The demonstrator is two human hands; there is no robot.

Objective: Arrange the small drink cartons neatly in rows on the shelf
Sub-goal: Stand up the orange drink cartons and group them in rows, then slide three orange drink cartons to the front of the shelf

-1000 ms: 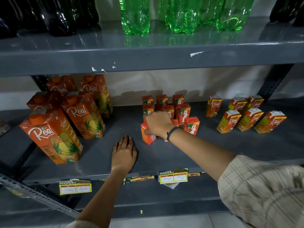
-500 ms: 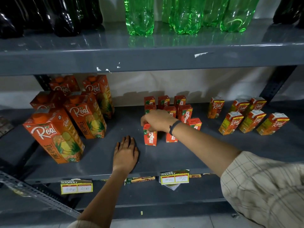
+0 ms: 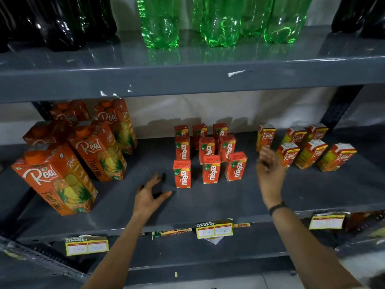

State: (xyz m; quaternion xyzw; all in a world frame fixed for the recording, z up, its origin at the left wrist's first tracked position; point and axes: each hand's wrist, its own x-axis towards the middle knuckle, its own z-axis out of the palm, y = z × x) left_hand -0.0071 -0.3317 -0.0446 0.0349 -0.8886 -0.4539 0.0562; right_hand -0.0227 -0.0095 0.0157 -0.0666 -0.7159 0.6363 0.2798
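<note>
Nine red Maaza cartons [image 3: 208, 155] stand upright at the centre of the grey shelf [image 3: 229, 197], long axes vertical, printed fronts facing the camera, in three rows of three that step back toward the wall. The front-row cartons stand apart from one another; the front left carton [image 3: 182, 174] sits slightly nearer the shelf edge than its neighbours. The left hand [image 3: 149, 195] rests low on the shelf at lower centre, fingers spread and empty, thumb pointing toward the front left carton without touching it. The right hand [image 3: 269, 174], blurred, is raised right of centre with fingers loosely open, gripping nothing, between the Maaza cartons and the small Real cartons [image 3: 308, 147] in the right part of the frame. Those also stand upright, in looser rows, several turned at an angle. Large Real pineapple cartons [image 3: 68, 159] stand at the left. Green bottles [image 3: 220, 19] and dark bottles [image 3: 56, 19] line the upper shelf [image 3: 187, 78]. Price tags [image 3: 214, 230] hang on the shelf's front edge.
</note>
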